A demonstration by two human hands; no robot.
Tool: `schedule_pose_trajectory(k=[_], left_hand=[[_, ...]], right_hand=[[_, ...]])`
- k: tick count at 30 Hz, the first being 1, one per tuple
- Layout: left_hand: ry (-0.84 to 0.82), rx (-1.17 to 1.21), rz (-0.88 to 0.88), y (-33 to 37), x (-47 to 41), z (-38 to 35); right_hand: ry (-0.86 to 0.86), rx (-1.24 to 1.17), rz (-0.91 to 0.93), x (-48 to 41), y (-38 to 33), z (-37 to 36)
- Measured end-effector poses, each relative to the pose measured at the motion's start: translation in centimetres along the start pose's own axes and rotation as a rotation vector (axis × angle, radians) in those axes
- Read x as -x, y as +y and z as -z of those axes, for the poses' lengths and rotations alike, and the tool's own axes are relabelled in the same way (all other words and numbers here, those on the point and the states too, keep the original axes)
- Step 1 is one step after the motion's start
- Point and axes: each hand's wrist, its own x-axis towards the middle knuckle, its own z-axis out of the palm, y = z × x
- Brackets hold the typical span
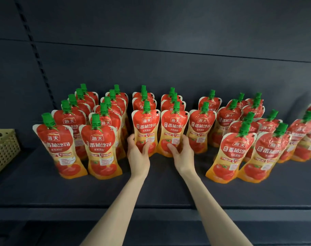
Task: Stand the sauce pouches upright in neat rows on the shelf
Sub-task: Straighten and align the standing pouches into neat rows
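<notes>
Several red and yellow sauce pouches with green caps stand upright in rows on the dark shelf (160, 189). My left hand (138, 153) grips the lower part of one front pouch (146, 125) in the middle. Right beside it, my right hand (182, 153) grips the lower part of the neighbouring front pouch (174, 126). Both pouches stand upright, side by side, at the head of two middle rows. The left rows end nearer me with a pouch (99, 146), and the right rows with another pouch (231, 153).
A tan perforated basket (3, 150) sits at the shelf's left edge. More pouches (307, 135) crowd the far right. The dark back panel (169, 50) rises behind the rows. Bare shelf lies in front of the two held pouches, up to the front lip (151, 210).
</notes>
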Motion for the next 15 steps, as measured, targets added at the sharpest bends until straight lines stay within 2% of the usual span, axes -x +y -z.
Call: schedule_pose_trajectory(k=[10, 15], left_hand=[[0.028, -0.111, 0.020, -0.3, -0.9, -0.6], [0.050, -0.154, 0.015, -0.3, -1.3, -0.9]], right_hand=[[0.090, 0.164, 0.011, -1.5, 1.0, -0.4], [0.130, 0.108, -0.025, -1.6, 0.8, -0.5]])
